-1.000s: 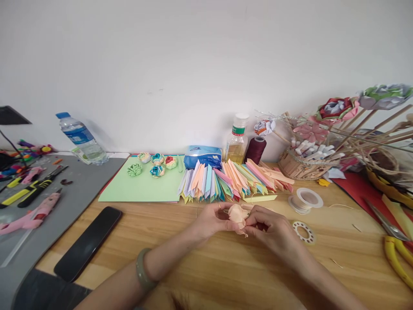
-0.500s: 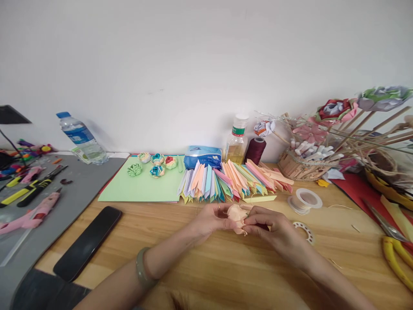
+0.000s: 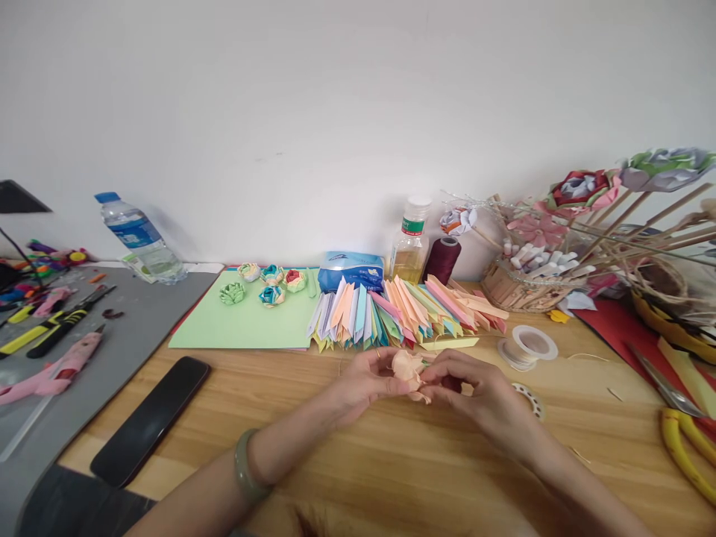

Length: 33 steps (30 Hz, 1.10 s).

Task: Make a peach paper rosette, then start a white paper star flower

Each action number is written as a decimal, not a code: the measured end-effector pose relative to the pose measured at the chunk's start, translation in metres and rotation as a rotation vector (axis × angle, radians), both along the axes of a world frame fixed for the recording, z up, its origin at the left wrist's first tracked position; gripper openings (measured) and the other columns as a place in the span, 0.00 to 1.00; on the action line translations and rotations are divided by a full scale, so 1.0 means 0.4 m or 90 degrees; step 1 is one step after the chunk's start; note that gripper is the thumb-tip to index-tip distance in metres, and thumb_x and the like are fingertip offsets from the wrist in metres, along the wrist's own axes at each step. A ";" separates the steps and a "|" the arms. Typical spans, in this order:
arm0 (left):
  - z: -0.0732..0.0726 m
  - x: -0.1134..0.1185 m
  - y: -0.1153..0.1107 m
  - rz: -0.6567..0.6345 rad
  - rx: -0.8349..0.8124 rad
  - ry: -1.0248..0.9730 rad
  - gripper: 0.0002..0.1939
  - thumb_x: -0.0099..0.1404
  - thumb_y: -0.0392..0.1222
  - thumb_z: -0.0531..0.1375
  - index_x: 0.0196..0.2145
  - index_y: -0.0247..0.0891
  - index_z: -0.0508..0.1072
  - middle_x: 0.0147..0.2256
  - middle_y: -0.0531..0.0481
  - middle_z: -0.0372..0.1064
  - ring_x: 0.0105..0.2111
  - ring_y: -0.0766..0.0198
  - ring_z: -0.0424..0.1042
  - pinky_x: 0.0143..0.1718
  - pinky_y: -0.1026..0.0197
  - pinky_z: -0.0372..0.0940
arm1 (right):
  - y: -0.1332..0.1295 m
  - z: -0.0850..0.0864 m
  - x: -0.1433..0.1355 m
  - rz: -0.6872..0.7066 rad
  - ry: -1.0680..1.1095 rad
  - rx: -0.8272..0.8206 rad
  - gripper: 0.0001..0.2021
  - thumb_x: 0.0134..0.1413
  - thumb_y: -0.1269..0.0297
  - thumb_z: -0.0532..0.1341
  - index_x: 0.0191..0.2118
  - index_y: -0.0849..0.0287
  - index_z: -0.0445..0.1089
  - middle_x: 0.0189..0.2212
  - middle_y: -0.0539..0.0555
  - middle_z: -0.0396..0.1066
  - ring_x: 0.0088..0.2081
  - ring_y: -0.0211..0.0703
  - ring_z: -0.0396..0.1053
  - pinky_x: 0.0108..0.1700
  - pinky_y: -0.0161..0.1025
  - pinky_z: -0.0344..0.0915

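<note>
Between my two hands is a peach paper flower point(image 3: 408, 368), held just above the wooden table. My left hand point(image 3: 370, 379) grips its left side, thumb in front and fingers behind. My right hand point(image 3: 462, 380) pinches the flower's right edge with thumb and forefinger. A bit of green shows beside the right fingertips, and something dark red shows under the right fingers; I cannot make out what it is. Just beyond the hands lies a row of folded paper strips point(image 3: 358, 317) in many colours. A white spool point(image 3: 527, 348) and a ring with holes point(image 3: 529, 401) lie right of my right hand.
Several small paper flowers point(image 3: 272, 296) sit on green paper point(image 3: 224, 328). A phone point(image 3: 151, 420) lies left of my left arm. Pliers, a pink glue gun point(image 3: 59, 369) and a water bottle point(image 3: 139, 239) are further left. Yellow-handled scissors point(image 3: 685, 440) and a flower-filled basket point(image 3: 506, 289) stand right.
The peach flower has turned slightly in my fingers and moved a little to the left. Both hands keep their grip. The whole view has shifted very slightly.
</note>
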<state>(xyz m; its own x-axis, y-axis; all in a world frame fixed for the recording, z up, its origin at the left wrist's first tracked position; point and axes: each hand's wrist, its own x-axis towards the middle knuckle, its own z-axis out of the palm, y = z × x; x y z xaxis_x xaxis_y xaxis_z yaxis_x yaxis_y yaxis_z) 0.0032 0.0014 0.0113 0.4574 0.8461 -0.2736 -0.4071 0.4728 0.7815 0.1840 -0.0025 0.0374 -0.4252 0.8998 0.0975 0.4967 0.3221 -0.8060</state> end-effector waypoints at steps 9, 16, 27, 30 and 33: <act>-0.005 -0.002 0.000 0.041 0.072 -0.042 0.30 0.37 0.26 0.68 0.42 0.40 0.70 0.42 0.48 0.67 0.41 0.61 0.65 0.43 0.59 0.61 | 0.001 0.028 0.007 -0.085 0.065 -0.223 0.16 0.48 0.52 0.55 0.22 0.58 0.68 0.18 0.47 0.56 0.21 0.35 0.53 0.22 0.33 0.50; -0.030 0.003 0.006 0.031 0.198 -0.006 0.37 0.40 0.29 0.68 0.48 0.47 0.66 0.49 0.49 0.63 0.47 0.59 0.63 0.45 0.61 0.59 | 0.001 0.009 -0.011 -0.115 0.116 -0.346 0.15 0.41 0.52 0.60 0.28 0.59 0.74 0.23 0.49 0.65 0.21 0.33 0.52 0.21 0.32 0.49; -0.031 0.006 -0.007 0.037 0.240 0.040 0.31 0.44 0.32 0.67 0.48 0.43 0.67 0.49 0.46 0.63 0.46 0.59 0.64 0.44 0.61 0.60 | 0.000 -0.020 -0.028 -0.162 0.215 -0.409 0.14 0.36 0.54 0.63 0.24 0.62 0.71 0.16 0.46 0.59 0.17 0.29 0.45 0.19 0.31 0.42; -0.034 0.008 -0.005 0.042 0.228 0.016 0.32 0.43 0.32 0.68 0.48 0.43 0.67 0.49 0.46 0.64 0.45 0.58 0.64 0.45 0.60 0.59 | -0.001 -0.020 -0.029 -0.163 0.229 -0.427 0.12 0.37 0.56 0.61 0.23 0.61 0.68 0.14 0.44 0.54 0.17 0.29 0.45 0.19 0.31 0.41; -0.035 0.010 -0.002 0.050 0.209 0.006 0.33 0.41 0.32 0.68 0.47 0.42 0.68 0.49 0.46 0.64 0.45 0.57 0.64 0.45 0.59 0.59 | -0.004 -0.017 -0.030 -0.158 0.237 -0.435 0.10 0.36 0.57 0.60 0.22 0.60 0.65 0.13 0.42 0.51 0.16 0.30 0.44 0.18 0.31 0.40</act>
<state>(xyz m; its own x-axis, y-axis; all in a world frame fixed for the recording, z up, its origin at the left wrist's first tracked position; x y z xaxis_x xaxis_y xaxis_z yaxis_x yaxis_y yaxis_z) 0.0070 0.0005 -0.0026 0.3860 0.9224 0.0145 -0.4237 0.1633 0.8910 0.1720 -0.0043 0.0305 -0.2539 0.8756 -0.4110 0.1503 -0.3840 -0.9110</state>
